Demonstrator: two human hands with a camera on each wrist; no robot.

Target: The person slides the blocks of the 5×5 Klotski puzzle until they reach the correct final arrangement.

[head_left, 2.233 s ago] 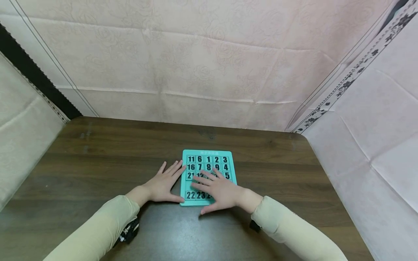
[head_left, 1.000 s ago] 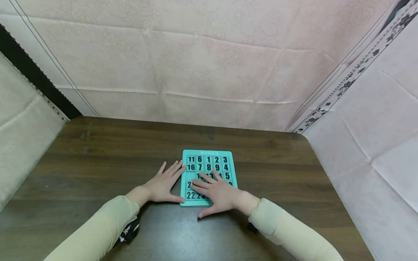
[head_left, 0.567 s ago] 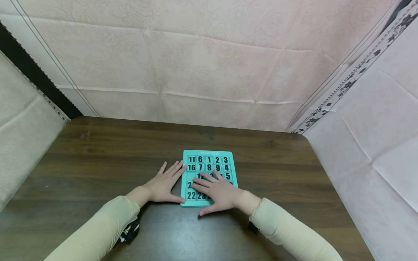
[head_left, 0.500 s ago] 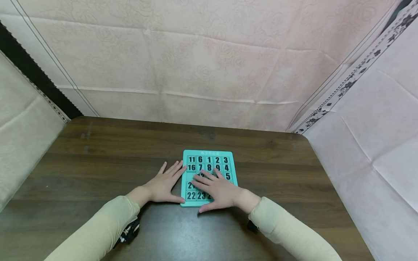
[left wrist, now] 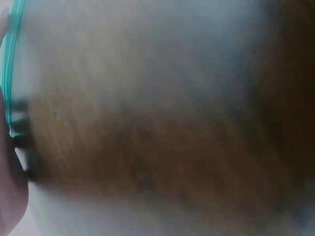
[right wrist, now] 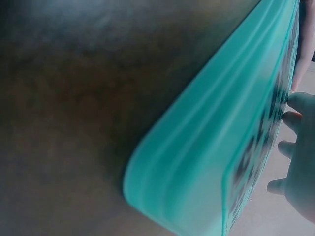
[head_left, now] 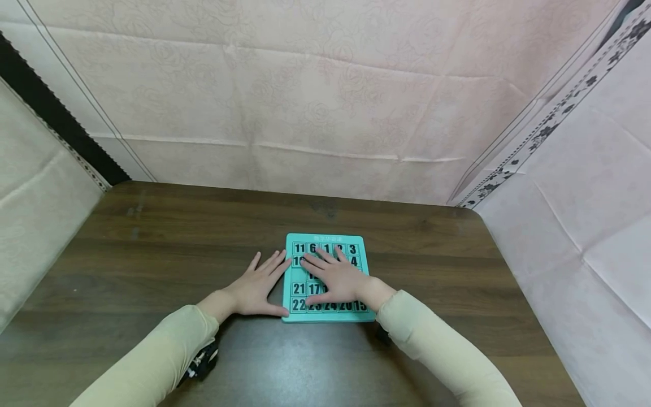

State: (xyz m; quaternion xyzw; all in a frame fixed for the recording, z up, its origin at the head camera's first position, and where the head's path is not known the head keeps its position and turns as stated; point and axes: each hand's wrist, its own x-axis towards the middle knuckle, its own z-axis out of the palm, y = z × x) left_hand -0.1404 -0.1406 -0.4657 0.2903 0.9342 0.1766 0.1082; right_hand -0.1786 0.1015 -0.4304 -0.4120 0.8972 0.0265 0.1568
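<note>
A teal number slide puzzle point(head_left: 300, 297) lies flat on the table, its black-numbered tiles set in a grid. My left hand point(head_left: 249, 289) is spread along the puzzle's left side, fingertips at the upper left edge and thumb at the lower left corner. Over the tiles, my right hand point(head_left: 339, 281) has its fingers apart and covers much of the middle rows. A gap without a tile shows at the left of the third row, above tile 21. In the right wrist view, the right fingertips point(right wrist: 290, 120) meet the tile face near the puzzle's thick side wall point(right wrist: 197, 157).
The brown wooden table point(head_left: 203, 226) stretches around the puzzle on all sides. Pale patterned cloth point(head_left: 305, 113) hangs behind its far edge, and white cloth point(head_left: 585, 254) hangs at the right. Dark wrist devices point(head_left: 200, 362) sit under the sleeves.
My right hand has shifted away from me up the puzzle, uncovering the bottom row. Tile 21 has slid from the third row down to the fourth. My left hand stays put.
</note>
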